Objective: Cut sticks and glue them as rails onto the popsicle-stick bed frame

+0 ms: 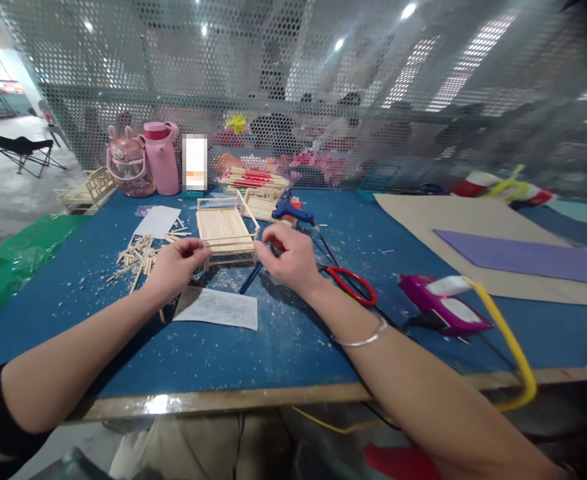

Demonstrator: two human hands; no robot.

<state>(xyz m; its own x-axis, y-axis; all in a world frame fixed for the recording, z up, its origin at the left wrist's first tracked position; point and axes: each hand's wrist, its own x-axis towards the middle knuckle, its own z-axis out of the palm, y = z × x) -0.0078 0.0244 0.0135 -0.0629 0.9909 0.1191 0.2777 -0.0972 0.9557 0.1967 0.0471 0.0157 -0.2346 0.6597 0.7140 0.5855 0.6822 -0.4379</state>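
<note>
Stick-built model [224,225] stands on the blue counter [293,363], in front of the person and between the two hands. Much of its body looks done: a deck of close-laid parallel sticks reads as filled in, short posts rise at corners, and thin rails run along the near edge. The left hand [176,263] pinches the near left corner between thumb and fingertips; the right hand [290,257] is curled, its fingertips at the near right corner, though whether they grip the wood or merely touch it I cannot tell. One slender stick [248,210] slants along the right side, so the railing there is perhaps the part left to settle; whether its ends are fixed is too small to see. Loose stick pieces [146,257] lie scattered to the left, suggesting material remains to be used or cleared, and a blue glue gun [293,212] rests just beyond the right hand. Adhesive on the joints cannot be made out.
</note>
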